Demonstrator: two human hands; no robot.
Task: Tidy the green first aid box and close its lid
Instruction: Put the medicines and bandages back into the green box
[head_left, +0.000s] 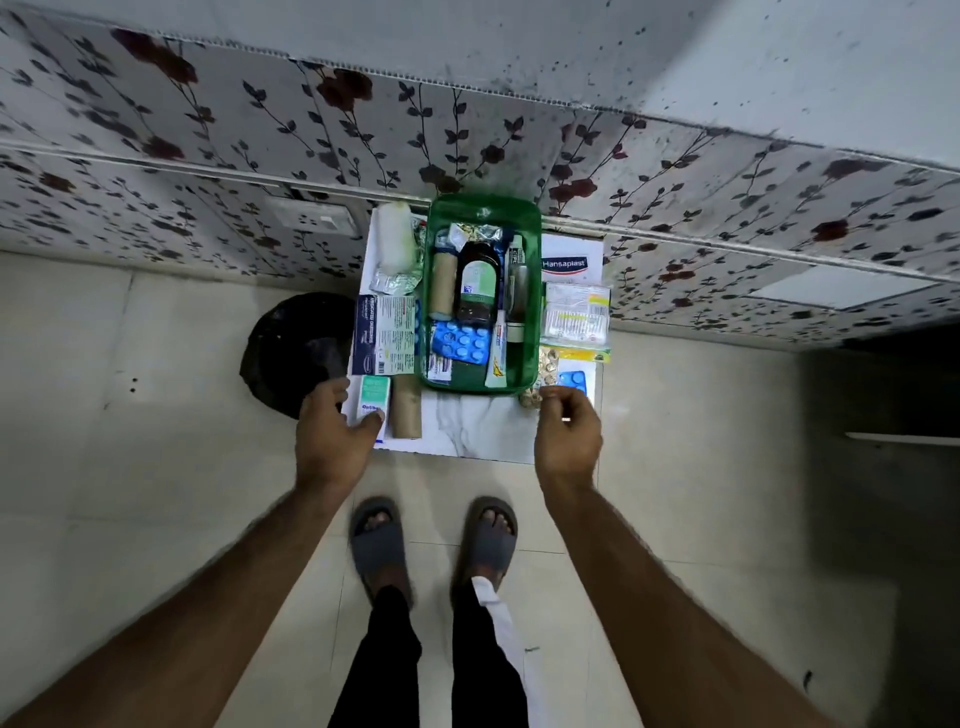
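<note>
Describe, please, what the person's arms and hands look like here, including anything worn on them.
Both forearms are bare up to the frame edge, with no sleeve showing. The left hand and right hand wear no gloves, and I can see no watch, bracelet or ring on either. Whether sleeves start higher up cannot be told.

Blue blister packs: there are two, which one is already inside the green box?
The larger blue blister pack, lying in the green box. The other lies outside, by the right hand.
</note>
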